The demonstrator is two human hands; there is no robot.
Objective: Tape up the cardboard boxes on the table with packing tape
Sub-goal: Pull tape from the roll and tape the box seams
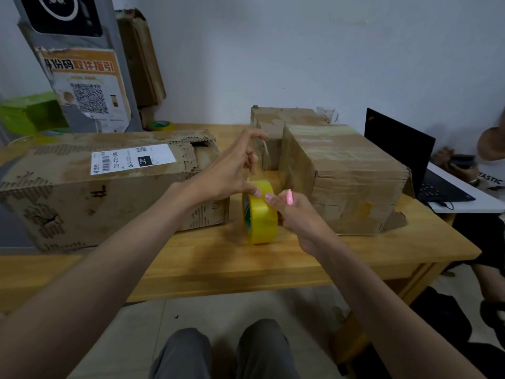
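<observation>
My right hand (293,214) grips the yellow tape roll (261,213) above the counter (246,263), left hand (232,170) pinching its loose end; if it slips, it could restick, boxes (344,176) untaped.

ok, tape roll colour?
Translucent yellow packing tape roll, green-printed core; head view.

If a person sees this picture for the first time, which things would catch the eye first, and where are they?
The yellow tape roll stands out first, upright on edge at the table's centre, held between the left hand and right hand, which also holds a pink object. Next come the torn long box at left and the taped box at right.
</observation>
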